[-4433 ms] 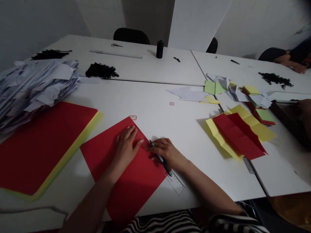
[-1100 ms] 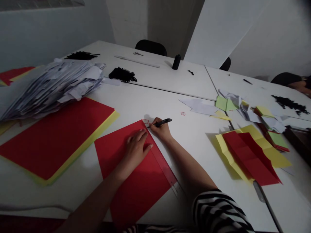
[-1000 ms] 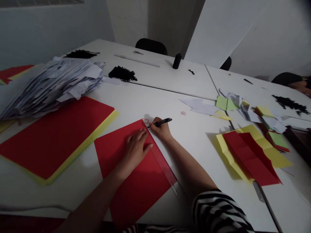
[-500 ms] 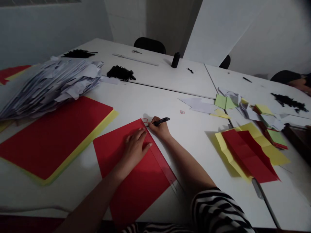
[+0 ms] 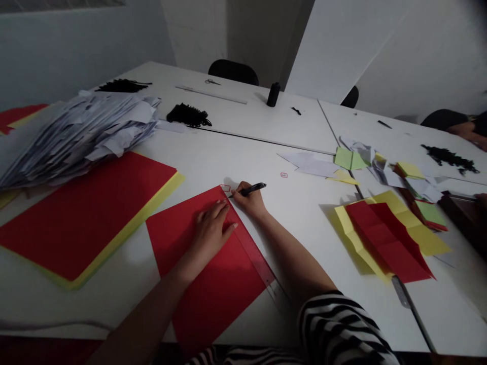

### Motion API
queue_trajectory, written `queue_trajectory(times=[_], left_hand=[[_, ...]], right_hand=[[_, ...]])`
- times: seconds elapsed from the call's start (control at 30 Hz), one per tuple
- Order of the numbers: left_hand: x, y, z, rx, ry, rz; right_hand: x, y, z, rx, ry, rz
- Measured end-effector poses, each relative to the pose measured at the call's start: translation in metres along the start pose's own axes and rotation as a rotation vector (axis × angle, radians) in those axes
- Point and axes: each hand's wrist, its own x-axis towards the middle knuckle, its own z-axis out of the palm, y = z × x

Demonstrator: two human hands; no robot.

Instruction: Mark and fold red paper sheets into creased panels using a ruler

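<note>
A red paper sheet (image 5: 198, 284) lies on the white table (image 5: 251, 157) in front of me. A clear ruler (image 5: 262, 266) runs along its right edge. My left hand (image 5: 209, 233) lies flat on the sheet, fingers stretched out, pressing on the ruler. My right hand (image 5: 249, 202) is closed round a black pen (image 5: 251, 189). The pen's tip touches the sheet's far corner, beside a small red-outlined mark on the table.
A stack of red and yellow sheets (image 5: 87, 213) lies at left under a heap of white paper scraps (image 5: 76, 134). Folded red and yellow papers (image 5: 388, 233) sit at right. Black thread piles, scissors (image 5: 212, 81) and a black spool (image 5: 273, 94) are further back. Another person's arm (image 5: 470, 133) rests far right.
Since 4.4 s ago my right hand has run the pen up along the ruler to the sheet's far corner. In the last second, nothing but slight camera drift.
</note>
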Motion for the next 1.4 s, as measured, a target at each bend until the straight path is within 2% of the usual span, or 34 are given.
queue_trajectory(times=[0.13,0.23,0.33,0.4,0.47,0.53,0.6,0.73,0.83,0.97,1.07,1.23,1.33,1.4], left_hand=[[0.001,-0.001,0.000,0.021,-0.017,-0.002],[0.002,-0.001,-0.001,0.021,-0.016,-0.007],[0.002,0.000,-0.002,0.009,-0.017,-0.015],[0.003,0.001,-0.002,-0.009,-0.023,-0.024],[0.005,0.001,-0.002,-0.041,-0.023,-0.034],[0.009,0.000,-0.002,-0.099,-0.010,-0.036],[0.012,-0.003,-0.007,-0.151,0.026,-0.041],[0.003,-0.009,-0.031,-0.036,0.045,-0.107],[-0.022,-0.008,-0.046,0.159,-0.053,-0.153],[-0.056,0.002,-0.048,0.304,-0.173,-0.161],[-0.061,0.008,-0.042,0.306,-0.172,-0.149],[-0.039,0.012,-0.032,0.179,-0.154,-0.047],[-0.032,0.021,-0.024,0.088,-0.230,0.052],[-0.033,0.029,-0.019,0.046,-0.304,0.116]], right_hand=[[0.001,-0.005,-0.007,0.222,0.078,0.060],[-0.017,-0.017,-0.020,0.262,0.010,0.112],[-0.058,-0.035,-0.035,0.007,-0.098,0.060],[-0.094,-0.047,-0.040,-0.282,-0.156,-0.060],[-0.129,-0.058,-0.041,-0.569,-0.177,-0.100],[-0.155,-0.065,-0.037,-0.788,-0.233,-0.079],[-0.169,-0.069,-0.031,-0.941,-0.266,-0.035],[-0.170,-0.075,-0.018,-1.096,-0.292,0.033],[-0.165,-0.078,-0.009,-1.180,-0.293,0.059],[-0.157,-0.076,-0.008,-1.220,-0.253,0.076],[-0.144,-0.071,-0.024,-1.218,-0.160,0.130],[-0.125,-0.065,-0.072,-1.084,0.086,0.266],[-0.124,-0.066,-0.100,-0.843,0.242,0.163],[-0.127,-0.068,-0.113,-0.671,0.295,0.086]])
